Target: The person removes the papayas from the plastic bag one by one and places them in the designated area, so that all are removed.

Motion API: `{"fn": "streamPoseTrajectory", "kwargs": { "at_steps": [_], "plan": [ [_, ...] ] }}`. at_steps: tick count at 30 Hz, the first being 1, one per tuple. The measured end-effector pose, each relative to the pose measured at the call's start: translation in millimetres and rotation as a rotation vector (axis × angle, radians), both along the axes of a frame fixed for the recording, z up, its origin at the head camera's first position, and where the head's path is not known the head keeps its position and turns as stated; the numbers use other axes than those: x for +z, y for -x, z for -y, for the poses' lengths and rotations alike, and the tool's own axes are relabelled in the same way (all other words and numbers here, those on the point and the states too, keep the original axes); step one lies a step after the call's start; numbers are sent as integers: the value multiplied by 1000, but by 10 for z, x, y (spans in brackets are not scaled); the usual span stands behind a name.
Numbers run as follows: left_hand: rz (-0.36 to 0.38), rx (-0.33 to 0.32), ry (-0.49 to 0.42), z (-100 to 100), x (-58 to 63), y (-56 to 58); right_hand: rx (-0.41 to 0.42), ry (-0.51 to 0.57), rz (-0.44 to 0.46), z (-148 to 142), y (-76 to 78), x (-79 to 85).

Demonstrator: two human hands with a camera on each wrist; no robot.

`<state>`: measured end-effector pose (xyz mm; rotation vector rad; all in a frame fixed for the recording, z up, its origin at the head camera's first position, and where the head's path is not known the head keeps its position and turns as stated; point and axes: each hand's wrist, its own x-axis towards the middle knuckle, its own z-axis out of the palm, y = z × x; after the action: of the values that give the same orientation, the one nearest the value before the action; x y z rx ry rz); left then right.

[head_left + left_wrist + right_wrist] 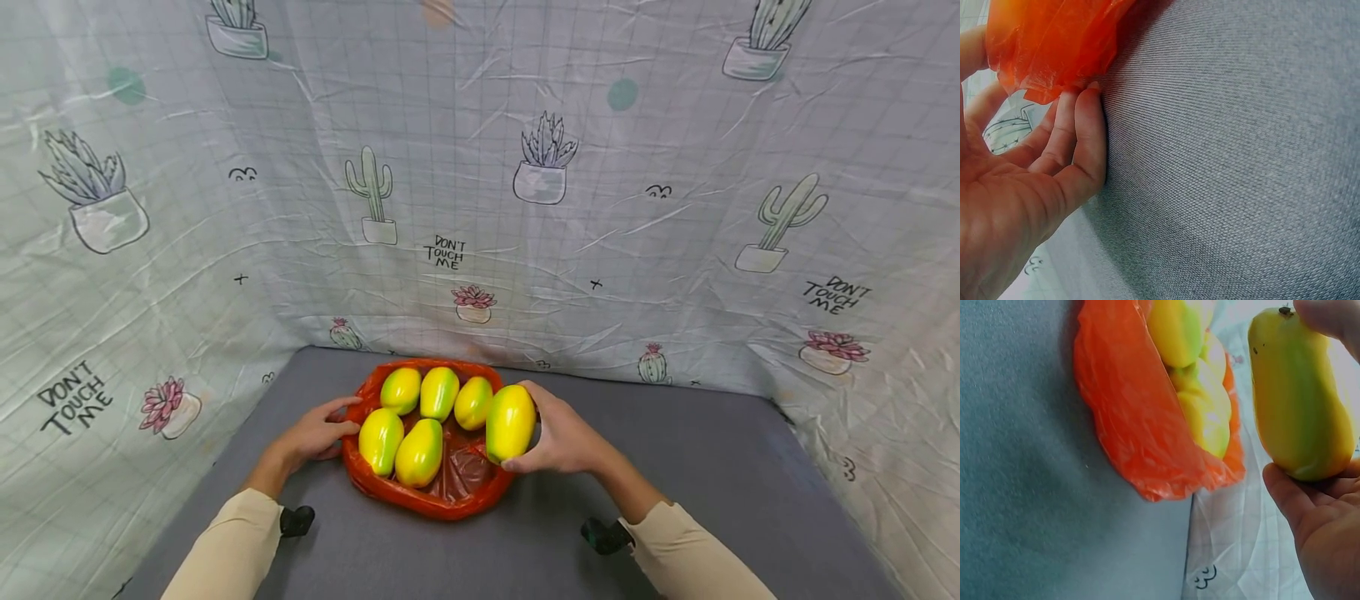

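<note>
A red plastic bag, its rim rolled down, lies open on the grey table with several yellow-green papayas inside. My left hand holds the bag's left side; in the left wrist view its bent fingers meet the plastic low down, close to the tabletop. Over the bag's right edge, my right hand grips one papaya by its two ends. That papaya stands apart from the others in the right wrist view, its dark stem nub at the top near one digit.
The grey cloth-covered table extends around the bag. A pale curtain printed with cacti encloses the table at the back and both sides. Dark wrist-worn devices show near both cuffs.
</note>
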<state>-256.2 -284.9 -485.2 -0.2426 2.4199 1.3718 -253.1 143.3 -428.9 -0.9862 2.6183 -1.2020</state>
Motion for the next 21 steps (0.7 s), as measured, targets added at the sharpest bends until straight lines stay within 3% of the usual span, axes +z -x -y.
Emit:
{"fn": "streamPoseTrajectory", "kwargs": {
  "at_steps": [10, 21],
  "plan": [
    [-12, 8, 19, 1, -54, 4, 17, -10, -9, -120, 52, 70],
    [-18, 1, 4, 4, -53, 19, -17, -54, -15, -287, 109, 91]
  ]
}}
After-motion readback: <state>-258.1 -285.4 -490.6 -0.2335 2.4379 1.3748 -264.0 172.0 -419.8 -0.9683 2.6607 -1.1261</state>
